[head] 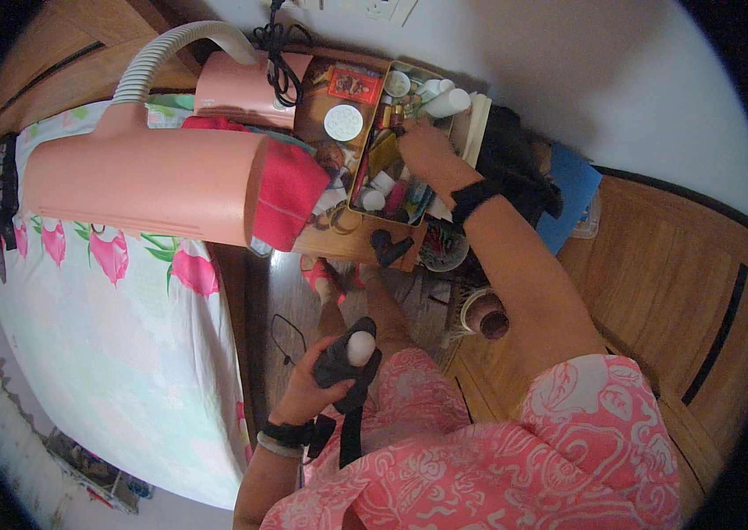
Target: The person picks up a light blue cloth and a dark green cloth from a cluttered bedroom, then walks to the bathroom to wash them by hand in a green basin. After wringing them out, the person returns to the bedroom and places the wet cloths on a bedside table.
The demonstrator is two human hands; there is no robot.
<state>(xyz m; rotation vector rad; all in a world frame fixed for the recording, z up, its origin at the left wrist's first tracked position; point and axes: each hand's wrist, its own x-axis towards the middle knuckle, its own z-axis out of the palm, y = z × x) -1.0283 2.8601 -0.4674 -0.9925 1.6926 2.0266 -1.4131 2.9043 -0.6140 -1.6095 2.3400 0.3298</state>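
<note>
My left hand [318,381] is closed around a dark grey fabric item [334,363] with straps; a white rounded thing [361,347] shows at its top. My right hand [428,151] reaches into an open rectangular box [355,192] with a yellowish rim on the wooden bedside table. Its fingertips are among small bottles and cannot be made out clearly. White bottles [448,103] lie at the box's far end, and a white-capped jar [373,199] stands at the near end. Left of the box sits a round white patterned lid [343,122].
A pink appliance [149,182] with a ribbed hose [155,56] extends over the bed [116,371]. Red cloth [291,192] hangs at the table's left. A black object [390,246] lies at its front edge. Right of it are a blue board [569,192] and wooden cabinets [652,285].
</note>
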